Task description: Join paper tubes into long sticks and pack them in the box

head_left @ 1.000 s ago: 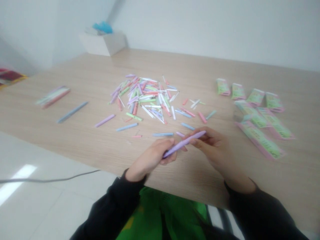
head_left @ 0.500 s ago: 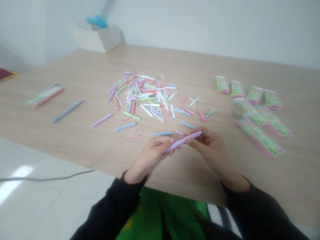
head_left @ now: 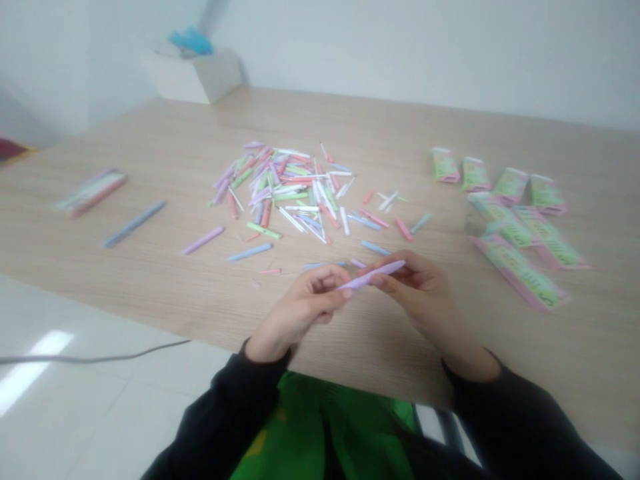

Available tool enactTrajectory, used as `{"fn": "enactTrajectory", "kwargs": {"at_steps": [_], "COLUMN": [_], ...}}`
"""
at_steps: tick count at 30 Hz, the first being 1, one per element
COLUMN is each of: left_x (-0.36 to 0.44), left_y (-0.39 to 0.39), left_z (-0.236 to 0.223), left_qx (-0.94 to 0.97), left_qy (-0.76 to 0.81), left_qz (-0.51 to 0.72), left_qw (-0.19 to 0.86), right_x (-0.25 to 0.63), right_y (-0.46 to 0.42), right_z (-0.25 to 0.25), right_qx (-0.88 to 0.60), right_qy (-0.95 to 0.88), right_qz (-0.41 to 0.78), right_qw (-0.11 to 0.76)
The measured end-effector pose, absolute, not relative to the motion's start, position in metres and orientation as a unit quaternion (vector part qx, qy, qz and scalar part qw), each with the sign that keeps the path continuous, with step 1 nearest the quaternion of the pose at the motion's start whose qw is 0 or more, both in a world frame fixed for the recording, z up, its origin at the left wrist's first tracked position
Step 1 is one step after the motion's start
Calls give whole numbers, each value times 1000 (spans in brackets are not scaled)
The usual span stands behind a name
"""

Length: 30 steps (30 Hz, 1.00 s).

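Note:
I hold a pale purple pen (head_left: 373, 275) between both hands, just above the near part of the wooden table (head_left: 150, 133). My left hand (head_left: 300, 310) pinches its lower left end with closed fingers. My right hand (head_left: 425, 290) grips its upper right half, fingers curled round it. Beyond my hands lies a pile of pastel pen parts (head_left: 293, 190), with pink, blue, green, purple and white pieces scattered about it.
Several green and pink packets (head_left: 505, 223) lie at the right. A few whole pens (head_left: 90, 190) and a blue pen (head_left: 134, 223) lie at the left. A white box (head_left: 193, 73) stands in the far corner. A grey cable (head_left: 90, 357) runs across the floor.
My left hand has slid along the purple pen toward its end, so less of the pen shows between my hands. The view has shifted slightly.

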<state>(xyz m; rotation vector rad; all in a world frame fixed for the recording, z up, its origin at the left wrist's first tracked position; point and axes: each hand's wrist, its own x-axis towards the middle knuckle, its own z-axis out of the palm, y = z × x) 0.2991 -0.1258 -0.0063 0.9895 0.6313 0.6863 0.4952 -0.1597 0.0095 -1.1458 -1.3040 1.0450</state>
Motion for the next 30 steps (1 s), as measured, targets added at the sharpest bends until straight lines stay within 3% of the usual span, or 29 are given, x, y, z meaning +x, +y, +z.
{"fn": "enactTrajectory", "kwargs": {"at_steps": [5,21,30], "left_x": [302,302,300], "left_y": [-126,-125,-129], "left_z": [-7,-7,-7], "left_qx": [466,478,429], "left_qy": [296,319,298], "left_qz": [282,325,290], "left_qw": [785,751,802], "right_x": [493,492,487], "right_y": [-160,-159,-155], "right_z": [14,13,10], "right_qx": [-495,-485,-485], "right_qy": [-559,-549,-533], "right_qz": [408,423,447], "right_qw": [525,533,531]}}
